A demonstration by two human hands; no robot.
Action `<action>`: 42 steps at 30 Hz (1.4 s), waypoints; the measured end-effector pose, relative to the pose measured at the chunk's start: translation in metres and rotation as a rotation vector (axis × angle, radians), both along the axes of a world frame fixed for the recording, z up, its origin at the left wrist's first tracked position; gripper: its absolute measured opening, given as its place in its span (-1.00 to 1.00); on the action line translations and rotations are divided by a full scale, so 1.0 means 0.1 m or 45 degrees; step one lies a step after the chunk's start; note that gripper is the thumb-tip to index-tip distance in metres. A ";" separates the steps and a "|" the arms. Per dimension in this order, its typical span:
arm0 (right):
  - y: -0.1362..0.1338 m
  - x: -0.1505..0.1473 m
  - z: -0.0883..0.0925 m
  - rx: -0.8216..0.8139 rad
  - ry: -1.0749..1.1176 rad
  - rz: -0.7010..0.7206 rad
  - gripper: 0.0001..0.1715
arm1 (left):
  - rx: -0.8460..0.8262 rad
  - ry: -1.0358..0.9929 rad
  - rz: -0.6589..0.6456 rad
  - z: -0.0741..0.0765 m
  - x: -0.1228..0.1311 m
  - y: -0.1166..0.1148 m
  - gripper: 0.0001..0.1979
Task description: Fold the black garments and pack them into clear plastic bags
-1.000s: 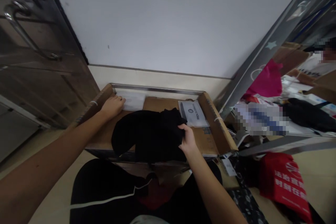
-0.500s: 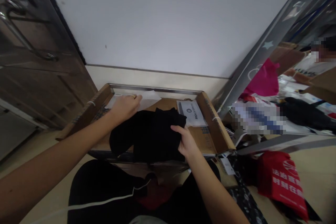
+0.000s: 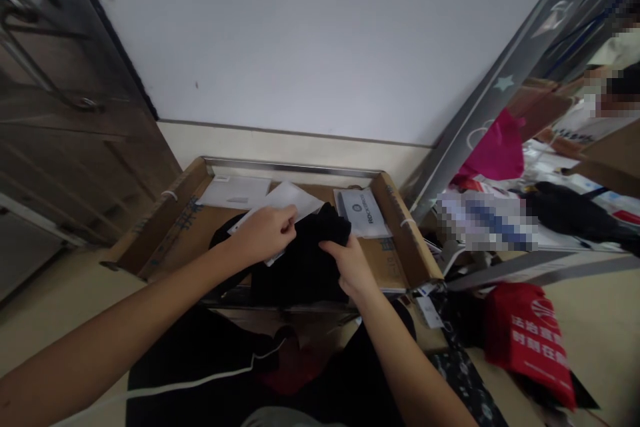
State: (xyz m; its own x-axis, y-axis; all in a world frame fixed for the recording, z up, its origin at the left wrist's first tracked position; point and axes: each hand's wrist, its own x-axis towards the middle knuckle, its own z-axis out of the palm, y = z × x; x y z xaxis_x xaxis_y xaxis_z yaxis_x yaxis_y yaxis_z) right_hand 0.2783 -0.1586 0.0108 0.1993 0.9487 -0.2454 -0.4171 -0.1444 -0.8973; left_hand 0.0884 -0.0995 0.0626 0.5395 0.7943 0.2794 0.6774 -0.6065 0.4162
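Black cloth (image 3: 295, 280) lies bunched over the front of a shallow cardboard tray (image 3: 175, 240). At its upper right, my right hand (image 3: 353, 263) is closed on the cloth, thumb on top. My left hand (image 3: 267, 230) pinches a white sheet (image 3: 293, 195), paper or a thin plastic bag, held tilted over the cloth; part of the sheet is hidden behind the fingers. Flat at the tray's back left is another white sheet or bag (image 3: 235, 192). A clear-and-white packet printed with a brand name (image 3: 363, 212) rests on the tray's right side.
A white wall (image 3: 310, 47) rises behind the tray, and a door with a metal handle (image 3: 45, 73) stands at left. To the right is a cluttered table (image 3: 500, 267) with a pink bag (image 3: 500, 150) and a co-worker beyond. On the floor sits a red bag (image 3: 530, 340).
My left hand has drawn the white sheet from the tray's back left toward the cloth, uncovering another white piece. My right hand keeps its hold on the cloth.
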 end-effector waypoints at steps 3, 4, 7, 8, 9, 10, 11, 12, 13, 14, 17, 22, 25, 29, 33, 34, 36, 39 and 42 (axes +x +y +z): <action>0.00 0.02 0.04 -0.173 0.126 0.145 -0.63 | -0.125 -0.144 -0.033 -0.01 0.04 -0.03 -0.93; 0.02 0.03 0.05 -0.248 0.201 0.171 -0.69 | -0.161 -0.176 -0.045 -0.01 0.05 -0.04 -0.93; 0.07 0.07 0.06 -0.385 0.494 0.157 -0.82 | -0.234 -0.243 -0.069 -0.03 0.06 -0.08 -0.91; 0.08 0.07 0.06 -0.391 0.584 0.146 -0.82 | -0.253 -0.257 -0.077 -0.04 0.07 -0.08 -0.91; 0.08 0.06 0.06 -0.385 0.654 0.141 -0.81 | -0.270 -0.269 -0.088 -0.04 0.07 -0.09 -0.92; 0.08 0.05 0.05 -0.374 0.703 0.142 -0.80 | -0.285 -0.281 -0.102 -0.05 0.07 -0.09 -0.92; 0.07 0.02 0.05 -0.364 0.734 0.147 -0.79 | -0.303 -0.291 -0.116 -0.06 0.08 -0.09 -0.92; 0.06 -0.01 0.04 -0.357 0.751 0.153 -0.78 | -0.320 -0.300 -0.125 -0.06 0.08 -0.09 -0.93; 0.04 -0.04 0.03 -0.351 0.758 0.163 -0.79 | -0.334 -0.308 -0.130 -0.06 0.09 -0.09 -0.93; 0.02 -0.07 0.02 -0.342 0.757 0.171 -0.79 | -0.342 -0.315 -0.132 -0.06 0.09 -0.10 -0.93; -0.01 -0.12 0.00 -0.316 0.742 0.228 -0.75 | -0.346 -0.326 -0.145 -0.05 0.11 -0.11 -0.94; 0.06 -0.19 -0.02 -0.279 0.773 0.221 -0.78 | -0.434 -0.368 -0.189 -0.05 0.14 -0.15 -0.94; 0.10 -0.23 -0.05 -0.247 0.755 0.266 -0.81 | -0.508 -0.415 -0.199 -0.07 0.18 -0.17 -0.94; 0.13 -0.25 -0.11 -0.232 0.729 0.491 -0.85 | -0.570 -0.487 -0.215 -0.09 0.20 -0.20 -0.92; 0.19 -0.28 -0.15 -0.167 0.790 0.425 -0.87 | -0.606 -0.511 -0.235 -0.09 0.21 -0.25 -0.92; 0.21 -0.30 -0.15 -0.150 0.799 0.401 -0.88 | -0.617 -0.511 -0.242 -0.08 0.22 -0.27 -0.92; 0.23 -0.35 -0.15 -0.143 0.784 0.388 -0.88 | -0.639 -0.521 -0.247 -0.07 0.25 -0.29 -0.91; 0.22 -0.39 -0.06 -0.191 0.678 0.395 -0.90 | -0.688 -0.574 -0.239 -0.05 0.26 -0.28 -0.92; 0.09 -0.33 0.15 -0.222 0.596 0.448 -0.91 | -0.764 -0.669 -0.209 -0.02 0.22 -0.20 -0.92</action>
